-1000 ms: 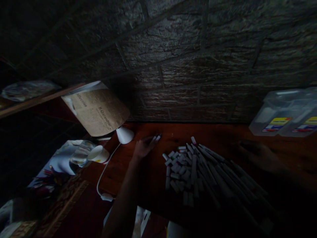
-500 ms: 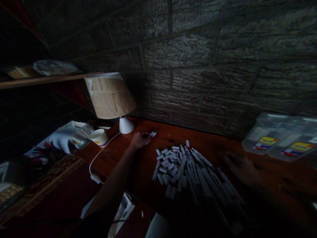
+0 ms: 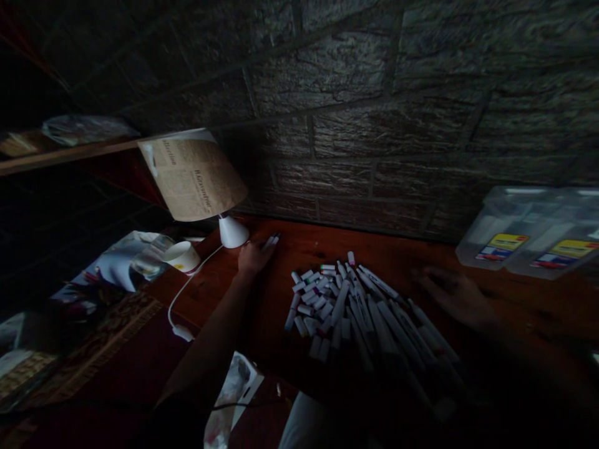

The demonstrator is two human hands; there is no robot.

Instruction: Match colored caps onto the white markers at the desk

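Observation:
On the far side of the table (image 3: 210,290), my left hand (image 3: 253,257) has its fingers closed around slim white markers (image 3: 272,239), whose tips stick out past the fingers beside the lamp base. How many it holds is hard to make out. My right hand (image 3: 453,296) lies low over the wood to the right of the pile, fingers loosely apart and nothing visible in them. Between the hands a heap of white marker caps (image 3: 311,299) with coloured ends sits on the left, and uncapped white markers (image 3: 388,327) fan out toward the dark near edge.
A lamp (image 3: 201,178) with a printed shade and a white cup (image 3: 181,257) stand at the left, its cord (image 3: 187,284) looping over the edge. Clear plastic boxes (image 3: 515,215) stand at the back right. A stone wall (image 3: 355,143) closes off the rear.
My left hand with the markers has shifted slightly toward the lamp and back wall. The right hand has moved a little on the right side. The view has shifted too.

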